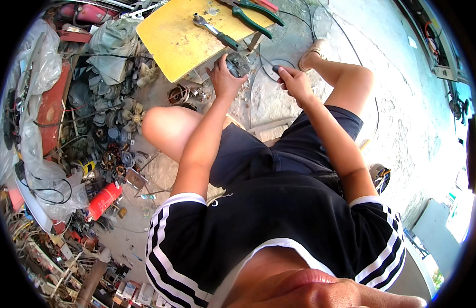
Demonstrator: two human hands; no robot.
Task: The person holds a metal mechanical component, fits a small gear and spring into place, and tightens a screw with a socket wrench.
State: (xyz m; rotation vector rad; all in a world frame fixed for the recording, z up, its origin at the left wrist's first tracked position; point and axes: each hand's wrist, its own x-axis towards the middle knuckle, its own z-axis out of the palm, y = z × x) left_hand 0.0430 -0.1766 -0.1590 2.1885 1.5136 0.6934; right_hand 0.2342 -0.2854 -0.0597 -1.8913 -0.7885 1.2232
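My left hand (227, 79) is closed around a round, dark grey metal part (238, 65) that looks like a small motor housing, beside the near edge of a yellow-topped stool (171, 38). To its right, my right hand (296, 84) grips a thin tool with a dark end (276, 68), which looks like a screwdriver. Its tip is too small to make out, and I cannot tell whether it touches the metal part. On the stool lie a ratchet wrench (216, 32) with a dark green grip and pliers (252, 19) with green handles.
Motor parts and fan blades (132, 115) crowd the floor at my left, with a red cylinder (104, 200) and plastic sheeting (48, 154) nearby. A copper-wound coil (179, 94) lies below the stool. Dark cables (346, 36) cross the pale floor ahead.
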